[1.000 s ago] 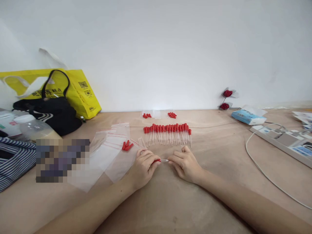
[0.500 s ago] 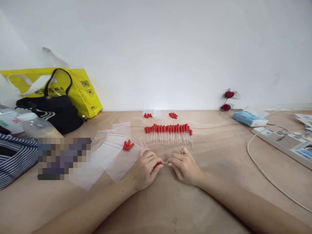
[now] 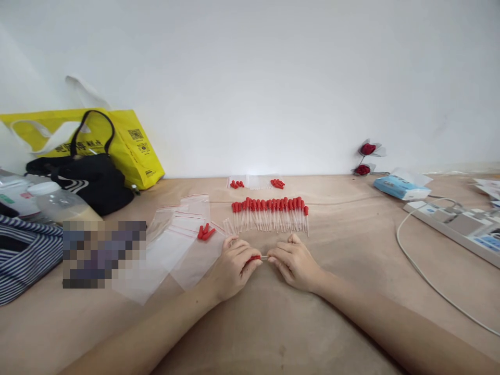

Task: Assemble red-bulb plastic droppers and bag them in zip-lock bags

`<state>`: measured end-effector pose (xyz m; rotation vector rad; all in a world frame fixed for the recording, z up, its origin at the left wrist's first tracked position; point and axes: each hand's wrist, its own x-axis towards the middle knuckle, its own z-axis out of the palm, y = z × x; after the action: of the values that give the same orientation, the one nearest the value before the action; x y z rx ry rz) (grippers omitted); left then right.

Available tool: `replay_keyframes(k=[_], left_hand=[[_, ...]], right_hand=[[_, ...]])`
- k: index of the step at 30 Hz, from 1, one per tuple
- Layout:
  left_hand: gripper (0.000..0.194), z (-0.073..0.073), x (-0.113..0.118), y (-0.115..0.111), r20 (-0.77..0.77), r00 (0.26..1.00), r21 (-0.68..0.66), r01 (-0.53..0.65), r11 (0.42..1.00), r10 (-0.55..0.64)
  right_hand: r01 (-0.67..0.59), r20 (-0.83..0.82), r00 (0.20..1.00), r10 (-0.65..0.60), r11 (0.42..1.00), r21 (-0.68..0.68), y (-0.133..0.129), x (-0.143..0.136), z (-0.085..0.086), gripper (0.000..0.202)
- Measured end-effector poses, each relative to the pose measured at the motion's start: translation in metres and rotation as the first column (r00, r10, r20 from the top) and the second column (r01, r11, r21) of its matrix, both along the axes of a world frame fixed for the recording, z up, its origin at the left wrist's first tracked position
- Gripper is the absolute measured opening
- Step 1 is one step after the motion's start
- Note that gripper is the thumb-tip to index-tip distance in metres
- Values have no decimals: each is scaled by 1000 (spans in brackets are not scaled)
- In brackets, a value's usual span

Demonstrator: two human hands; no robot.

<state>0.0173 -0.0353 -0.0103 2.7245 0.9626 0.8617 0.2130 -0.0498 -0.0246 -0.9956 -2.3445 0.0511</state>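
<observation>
My left hand [image 3: 237, 265] pinches a red rubber dropper bulb [image 3: 255, 258], mostly covered by its fingers. From the bulb a clear glass tube [image 3: 264, 258] runs across to my right hand [image 3: 292, 263], whose closed fingers grip and hide its other end. Just beyond both hands lies a row of droppers [image 3: 269, 208], red bulbs pointing away and clear tips toward me. A few bare clear tubes [image 3: 228, 226] are at the left end of that row. Loose red bulbs [image 3: 205, 232] rest on clear zip bags [image 3: 183, 250] to the left.
Small bags with red bulbs [image 3: 277, 184] lie by the wall. Left are a yellow bag [image 3: 144, 151], a black bag [image 3: 97, 182], a bottle [image 3: 64, 203] and a striped bag [image 3: 31, 255]. Right are a tissue pack [image 3: 402, 187], fabric roses [image 3: 363, 169] and a power strip [image 3: 457, 226] with its cord.
Both hands have shifted slightly, and the gap between them has narrowed a little, so less of the clear tube shows. The row of droppers has not moved.
</observation>
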Motion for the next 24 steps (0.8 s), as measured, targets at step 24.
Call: replay_keyframes(k=[24], left_hand=[[50, 52, -7, 117, 217, 716, -704, -356, 615, 664]], right_hand=[[39, -100, 994, -43, 999, -36, -7, 2, 1, 18]])
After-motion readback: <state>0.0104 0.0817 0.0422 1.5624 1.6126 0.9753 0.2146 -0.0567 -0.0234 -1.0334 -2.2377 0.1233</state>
